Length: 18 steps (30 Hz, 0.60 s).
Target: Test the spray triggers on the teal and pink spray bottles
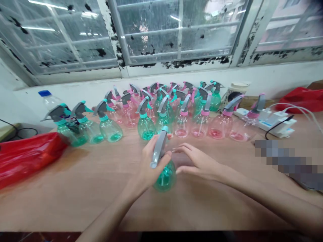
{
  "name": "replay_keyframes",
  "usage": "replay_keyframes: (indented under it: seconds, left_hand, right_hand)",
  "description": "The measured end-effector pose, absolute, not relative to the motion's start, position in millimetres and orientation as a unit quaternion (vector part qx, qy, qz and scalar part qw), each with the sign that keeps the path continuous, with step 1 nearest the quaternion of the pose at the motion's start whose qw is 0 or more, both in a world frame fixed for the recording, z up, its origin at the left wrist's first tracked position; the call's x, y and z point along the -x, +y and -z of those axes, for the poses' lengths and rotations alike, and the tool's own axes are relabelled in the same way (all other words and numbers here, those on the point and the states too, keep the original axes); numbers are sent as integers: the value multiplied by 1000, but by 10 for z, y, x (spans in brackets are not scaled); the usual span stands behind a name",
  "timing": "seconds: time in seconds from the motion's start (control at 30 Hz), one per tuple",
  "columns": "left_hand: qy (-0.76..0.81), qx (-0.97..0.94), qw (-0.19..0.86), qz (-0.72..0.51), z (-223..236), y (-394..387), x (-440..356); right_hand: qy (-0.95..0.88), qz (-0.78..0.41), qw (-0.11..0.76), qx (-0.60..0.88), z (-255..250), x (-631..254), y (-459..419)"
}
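Note:
My left hand (150, 157) is wrapped round the neck of a green spray bottle (165, 178) with a grey trigger head, near the middle of the table. Just to the bottle's right is my right hand (195, 160), fingers apart and curved toward it, holding nothing. Behind my hands stand green spray bottles (146, 127) with turquoise collars and pink spray bottles (220, 127) with pink collars. Three more green bottles (111, 129) are grouped at the left. The neck of the held bottle is hidden by my left fingers.
On the left lies a red plastic bag (32, 153), with a blue-capped clear bottle (49, 99) behind it. A white power strip (275, 122) with cables, a patterned cup (236, 92) and another red bag (301, 100) are at the right. A window (176, 30) rises behind the wooden table (96, 181).

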<state>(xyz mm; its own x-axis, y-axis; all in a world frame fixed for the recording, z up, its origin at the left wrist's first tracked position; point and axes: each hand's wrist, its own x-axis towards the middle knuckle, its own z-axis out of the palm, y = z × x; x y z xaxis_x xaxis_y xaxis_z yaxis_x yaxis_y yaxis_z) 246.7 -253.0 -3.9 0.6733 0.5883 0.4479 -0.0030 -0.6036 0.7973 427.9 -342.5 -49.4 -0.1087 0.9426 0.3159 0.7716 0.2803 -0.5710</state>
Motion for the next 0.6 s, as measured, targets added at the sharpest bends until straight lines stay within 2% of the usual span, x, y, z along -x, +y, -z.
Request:
replay_keyframes:
  seconds: [0.23, 0.43, 0.6]
  left_hand:
    - [188, -824, 382, -374, 77, -2539, -2479]
    - [204, -826, 397, -344, 103, -2524, -2453]
    - [199, -828, 390, -350, 39, -2557, -2466]
  right_hand:
    - [-704, -28, 274, 655, 1041, -4700, -3373]
    - [-711, -19, 237, 661, 1073, -4689, -3379]
    - [-705, -11, 256, 661, 1092, -4671, -3386]
